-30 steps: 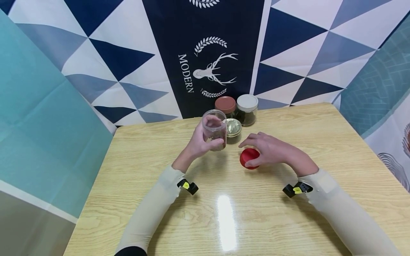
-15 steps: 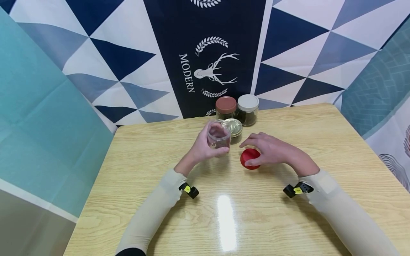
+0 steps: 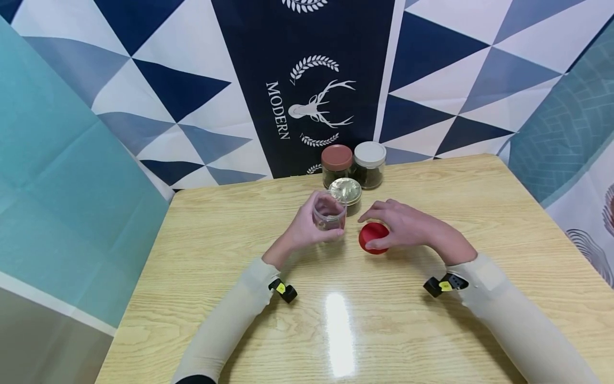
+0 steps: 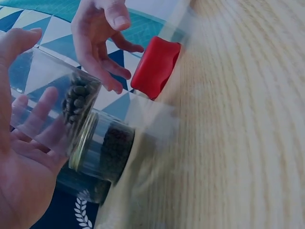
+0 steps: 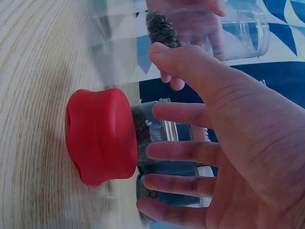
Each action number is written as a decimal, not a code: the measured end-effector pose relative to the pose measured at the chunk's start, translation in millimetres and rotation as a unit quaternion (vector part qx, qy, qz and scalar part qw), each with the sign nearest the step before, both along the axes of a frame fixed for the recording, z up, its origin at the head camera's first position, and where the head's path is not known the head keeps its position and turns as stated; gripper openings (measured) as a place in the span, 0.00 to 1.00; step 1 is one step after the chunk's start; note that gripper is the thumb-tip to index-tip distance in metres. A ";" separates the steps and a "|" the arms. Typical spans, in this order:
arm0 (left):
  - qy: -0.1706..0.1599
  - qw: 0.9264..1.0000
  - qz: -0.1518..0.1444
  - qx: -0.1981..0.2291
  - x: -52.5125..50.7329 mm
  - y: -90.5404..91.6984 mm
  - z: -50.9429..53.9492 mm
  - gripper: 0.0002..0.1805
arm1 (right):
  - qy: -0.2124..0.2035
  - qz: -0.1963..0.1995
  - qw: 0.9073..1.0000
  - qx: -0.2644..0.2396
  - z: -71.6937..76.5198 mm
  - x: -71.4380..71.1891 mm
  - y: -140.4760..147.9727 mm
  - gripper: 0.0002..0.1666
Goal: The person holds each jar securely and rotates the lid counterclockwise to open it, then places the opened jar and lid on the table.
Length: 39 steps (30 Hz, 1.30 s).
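My left hand [image 3: 304, 226] grips a clear, lidless jar [image 3: 331, 221] from its left side, thumb in front. Dark beans [image 4: 78, 98] lie at its bottom, which hangs just above the table in the left wrist view. A small round red piece [image 3: 373, 237] with a wavy lower edge sits on the table right of the jar. Over this piece hovers my right hand [image 3: 405, 224], fingers spread and apart from it in the right wrist view; nothing is in its grasp. Close behind the held jar stands a jar with a gold-coloured metal lid [image 3: 346, 189].
At the wooden table's [image 3: 230, 213] back edge stand a brown-red-lidded jar [image 3: 337, 158] and a white-lidded jar [image 3: 370, 154], both with dark contents. A patterned cloth [image 3: 182, 80] rises behind them. A teal panel [image 3: 62, 176] borders the left side.
My left hand has lowered the clear jar toward the table and brought it slightly nearer and to the right. My right hand and the red piece have stayed in place.
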<state>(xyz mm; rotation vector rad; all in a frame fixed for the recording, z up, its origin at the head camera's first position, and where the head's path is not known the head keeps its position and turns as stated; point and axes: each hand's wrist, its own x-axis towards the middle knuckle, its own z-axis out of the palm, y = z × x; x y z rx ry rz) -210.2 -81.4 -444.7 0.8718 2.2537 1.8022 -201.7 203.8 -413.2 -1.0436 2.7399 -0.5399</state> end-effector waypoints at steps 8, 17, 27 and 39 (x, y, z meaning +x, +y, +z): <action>-0.020 0.997 0.002 -0.070 3.6 -1.0 -6.4 0.38 | 0.009 0.005 1.000 -0.002 -0.6 0.6 -0.9 0.30; -0.026 0.993 0.009 -0.113 4.1 -3.0 -13.6 0.37 | 0.011 0.007 1.000 -0.003 -2.2 1.9 -0.9 0.30; -0.021 0.987 0.005 -0.159 2.7 -4.4 -16.1 0.37 | 0.007 0.003 1.000 0.003 -2.1 1.2 -1.6 0.30; -0.056 0.991 -0.003 -0.121 1.2 -6.7 -14.8 0.41 | 0.006 0.000 1.000 0.005 -2.5 1.5 -1.4 0.30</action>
